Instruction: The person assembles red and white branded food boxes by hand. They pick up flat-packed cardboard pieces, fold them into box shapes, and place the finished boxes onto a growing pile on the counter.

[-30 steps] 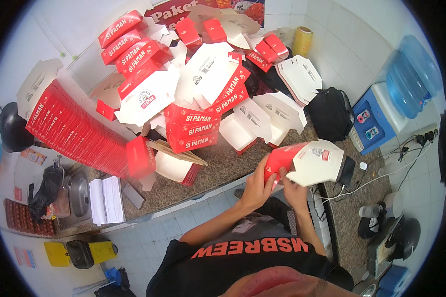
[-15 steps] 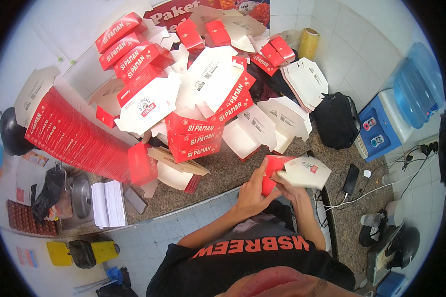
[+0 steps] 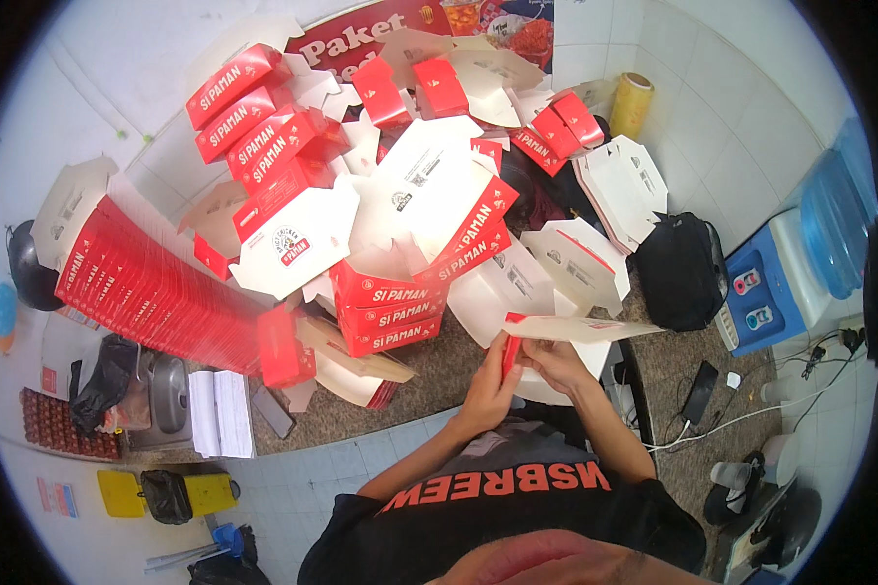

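Close to my body, both hands are closed on a red and white cardboard food box (image 3: 580, 330), its pale lid panel seen almost edge-on and reaching to the right. My left hand (image 3: 484, 392) grips the red left end. Inside the fold, my right hand (image 3: 560, 367) presses on the cardboard, its fingertips partly hidden. Just beyond lie open white-lined boxes (image 3: 571, 265). Left of these, several folded red boxes (image 3: 390, 317) are stacked on the counter.
A long nested stack of red box blanks (image 3: 156, 283) leans at the left. A notebook (image 3: 219, 414) and phone (image 3: 271, 411) lie near the front edge. At the right are a black bag (image 3: 675, 273), a water dispenser (image 3: 778, 268), a black phone (image 3: 698, 394) and white cables (image 3: 717, 429).
The box has turned in my hands, from its lid showing broadly to nearly edge-on. My hands have shifted slightly left and down, and the whole view has shifted a little.
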Tool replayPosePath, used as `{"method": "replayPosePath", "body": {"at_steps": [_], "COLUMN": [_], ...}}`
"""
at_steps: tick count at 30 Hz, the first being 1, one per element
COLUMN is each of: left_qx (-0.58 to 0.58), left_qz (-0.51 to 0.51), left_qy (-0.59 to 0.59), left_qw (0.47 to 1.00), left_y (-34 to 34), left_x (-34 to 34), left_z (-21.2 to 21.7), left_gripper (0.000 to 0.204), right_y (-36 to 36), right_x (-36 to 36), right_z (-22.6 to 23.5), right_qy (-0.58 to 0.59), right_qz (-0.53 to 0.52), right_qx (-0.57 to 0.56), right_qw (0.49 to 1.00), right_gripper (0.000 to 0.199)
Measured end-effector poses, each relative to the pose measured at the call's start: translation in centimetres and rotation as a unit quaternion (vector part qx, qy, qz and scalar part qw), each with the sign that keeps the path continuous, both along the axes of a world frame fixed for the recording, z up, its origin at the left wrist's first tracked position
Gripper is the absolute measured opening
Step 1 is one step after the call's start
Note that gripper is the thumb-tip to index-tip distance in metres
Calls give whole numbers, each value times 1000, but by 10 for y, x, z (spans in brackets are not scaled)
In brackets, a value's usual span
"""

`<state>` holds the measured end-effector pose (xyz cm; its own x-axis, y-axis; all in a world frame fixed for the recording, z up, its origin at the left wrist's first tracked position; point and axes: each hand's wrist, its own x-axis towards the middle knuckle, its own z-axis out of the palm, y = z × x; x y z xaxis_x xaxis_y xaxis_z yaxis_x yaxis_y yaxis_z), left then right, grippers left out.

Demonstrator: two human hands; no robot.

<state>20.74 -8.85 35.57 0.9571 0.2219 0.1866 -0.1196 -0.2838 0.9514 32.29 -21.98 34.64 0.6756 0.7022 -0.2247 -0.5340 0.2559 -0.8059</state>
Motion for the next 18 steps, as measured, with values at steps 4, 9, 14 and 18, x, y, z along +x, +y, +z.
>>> {"method": "replayPosePath", "body": {"at_steps": [4,9,14,18], "left_qx": [-178,-676,-548,-141], "left_qz": [15,-249,-186,-192], "left_qy": [56,228,419,317], "left_qw": [982,655,699,918], "left_y": [23,68,69,83], "left_x": [15,2,-12,-17], "left_z": [-27,-102,-98,-53], "left_gripper": [59,63,73,76], "right_y": [-32,-99,-90,-71], "right_x": [25,31,-8,-24], "right_z": [80,186,158,142], "right_qy": [-324,-617,-700,-671], "right_qz": [181,261,300,235], "right_qx": [-199,-276,-382,-260], "right_qw": [907,689,524,653], "right_gripper": [45,44,21,12]}}
